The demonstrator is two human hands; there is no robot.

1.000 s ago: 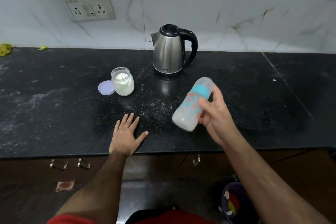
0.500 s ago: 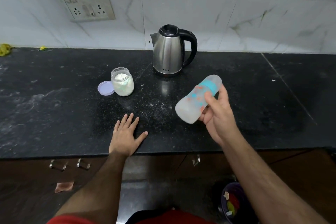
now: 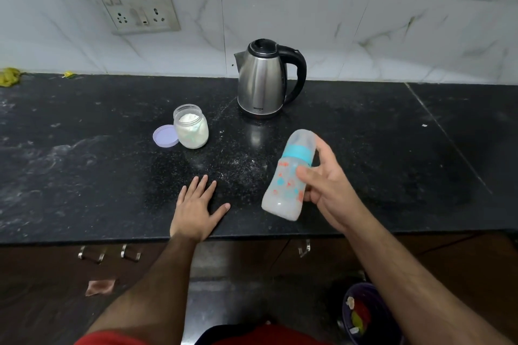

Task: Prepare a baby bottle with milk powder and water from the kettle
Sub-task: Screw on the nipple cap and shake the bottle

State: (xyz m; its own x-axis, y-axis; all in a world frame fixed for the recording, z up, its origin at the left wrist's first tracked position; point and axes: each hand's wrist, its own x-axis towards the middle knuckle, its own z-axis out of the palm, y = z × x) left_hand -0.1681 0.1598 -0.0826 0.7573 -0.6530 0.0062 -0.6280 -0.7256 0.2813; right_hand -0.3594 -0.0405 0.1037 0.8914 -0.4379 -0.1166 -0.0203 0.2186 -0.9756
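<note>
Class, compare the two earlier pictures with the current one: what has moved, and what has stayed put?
The right hand still grips the baby bottle, which has swung from steeply tilted to nearly upright, cap up. The left hand stays flat on the counter; kettle, powder jar and lid unmoved.

Single head-worn wide view, angled forward and down over the black counter (image 3: 84,176), close

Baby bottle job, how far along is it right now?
Nearly done. The baby bottle is capped, with cloudy white liquid inside, so powder and water look added. The kettle stands back on the counter. The right hand holds the bottle tilted above the counter, probably mixing; the left hand rests flat. Left: the powder jar stands open, its lid beside it.
</note>
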